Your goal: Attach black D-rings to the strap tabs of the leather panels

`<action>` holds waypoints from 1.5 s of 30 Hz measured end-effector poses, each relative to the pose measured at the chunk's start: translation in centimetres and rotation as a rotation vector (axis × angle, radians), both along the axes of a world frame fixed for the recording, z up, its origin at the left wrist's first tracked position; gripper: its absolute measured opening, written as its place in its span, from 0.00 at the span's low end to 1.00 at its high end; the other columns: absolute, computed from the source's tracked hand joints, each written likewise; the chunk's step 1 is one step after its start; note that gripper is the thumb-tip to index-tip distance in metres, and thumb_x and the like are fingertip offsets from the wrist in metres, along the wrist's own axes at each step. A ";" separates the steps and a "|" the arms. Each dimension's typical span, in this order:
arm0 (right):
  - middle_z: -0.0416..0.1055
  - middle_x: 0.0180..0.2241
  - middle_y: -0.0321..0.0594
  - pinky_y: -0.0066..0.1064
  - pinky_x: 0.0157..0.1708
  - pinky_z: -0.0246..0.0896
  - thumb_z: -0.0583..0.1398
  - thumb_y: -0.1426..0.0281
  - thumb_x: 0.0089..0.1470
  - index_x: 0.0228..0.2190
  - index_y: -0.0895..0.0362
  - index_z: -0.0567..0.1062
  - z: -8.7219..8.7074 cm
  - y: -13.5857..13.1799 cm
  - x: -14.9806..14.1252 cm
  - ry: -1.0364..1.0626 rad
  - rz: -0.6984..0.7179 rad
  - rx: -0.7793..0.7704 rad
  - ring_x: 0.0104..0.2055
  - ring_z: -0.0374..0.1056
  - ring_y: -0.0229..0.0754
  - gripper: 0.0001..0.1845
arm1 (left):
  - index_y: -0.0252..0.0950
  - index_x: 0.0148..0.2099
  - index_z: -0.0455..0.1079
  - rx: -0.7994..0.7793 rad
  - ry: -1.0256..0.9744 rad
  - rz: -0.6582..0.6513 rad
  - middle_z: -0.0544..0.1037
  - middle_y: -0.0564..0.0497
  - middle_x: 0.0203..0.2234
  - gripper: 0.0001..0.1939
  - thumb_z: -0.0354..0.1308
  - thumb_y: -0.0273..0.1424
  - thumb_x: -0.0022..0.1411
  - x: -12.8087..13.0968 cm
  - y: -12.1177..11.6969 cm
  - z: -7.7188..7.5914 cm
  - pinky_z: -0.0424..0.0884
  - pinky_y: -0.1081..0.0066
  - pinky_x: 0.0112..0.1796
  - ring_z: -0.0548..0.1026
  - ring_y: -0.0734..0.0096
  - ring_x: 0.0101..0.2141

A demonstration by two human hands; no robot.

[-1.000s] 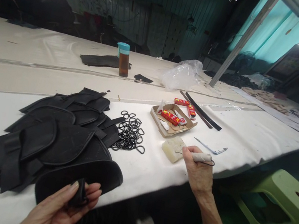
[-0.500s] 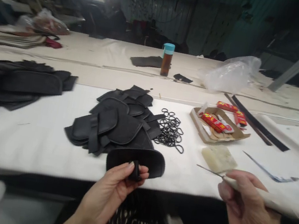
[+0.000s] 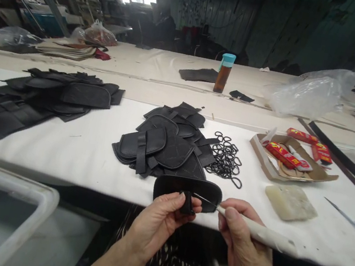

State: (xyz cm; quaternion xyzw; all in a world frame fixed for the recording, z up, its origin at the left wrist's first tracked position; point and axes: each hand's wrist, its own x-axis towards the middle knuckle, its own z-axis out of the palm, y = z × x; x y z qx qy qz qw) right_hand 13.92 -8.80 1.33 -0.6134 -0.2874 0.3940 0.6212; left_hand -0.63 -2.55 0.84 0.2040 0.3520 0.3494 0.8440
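My left hand (image 3: 162, 219) is closed, pinching a small folded black strap (image 3: 187, 202) on a curved black leather piece (image 3: 172, 183) at the table's front edge. In my right hand (image 3: 245, 243) is an awl (image 3: 269, 235) with a thick off-white handle, gripped near its front end. Its thin metal shaft points left, and the tip reaches the folded strap by my left fingers; whether it pierces the strap I cannot tell. Just beyond lies a pile of black leather pieces (image 3: 174, 148) with straps. Beside that pile are several black metal rings (image 3: 224, 159) in a heap.
A yellowish wax-like block (image 3: 290, 202) and a pointed metal tool (image 3: 349, 220) lie at right. Behind them stands a cardboard box (image 3: 266, 164) with red packets. More black pieces (image 3: 40, 95) are at left, a bottle (image 3: 224, 74) further back. A white-rimmed bin (image 3: 46, 194) stands front left.
My right hand has brought the awl leftward, from beside the wax-like block to the strap in my left hand. The view has turned left, so the table's contents appear further right.
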 end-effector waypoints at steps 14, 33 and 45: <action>0.66 0.21 0.35 0.27 0.23 0.57 0.61 0.56 0.46 0.27 0.56 0.73 -0.1 0.6 -1.0 -0.140 0.027 -0.011 0.25 0.61 0.38 0.15 | 0.27 0.33 0.77 0.006 -0.019 0.010 0.80 0.43 0.32 0.09 0.60 0.30 0.55 0.0 0.0 -0.1 0.70 0.71 0.39 0.75 0.66 0.36; 0.68 0.24 0.36 0.21 0.24 0.63 0.58 0.79 0.49 0.31 0.54 0.71 1.4 -1.0 1.1 -0.756 0.519 0.356 0.23 0.67 0.34 0.09 | 0.30 0.26 0.76 0.072 0.082 0.194 0.78 0.47 0.23 0.09 0.60 0.30 0.53 1.2 -0.8 0.3 0.68 0.72 0.35 0.73 0.73 0.26; 0.68 0.20 0.35 0.20 0.15 0.62 0.59 0.70 0.51 0.26 0.53 0.76 2.3 -2.1 3.5 -0.570 0.478 0.276 0.17 0.64 0.34 0.06 | 0.29 0.26 0.74 0.100 0.131 0.226 0.77 0.47 0.23 0.10 0.59 0.32 0.54 1.4 -1.2 0.2 0.68 0.70 0.35 0.73 0.72 0.25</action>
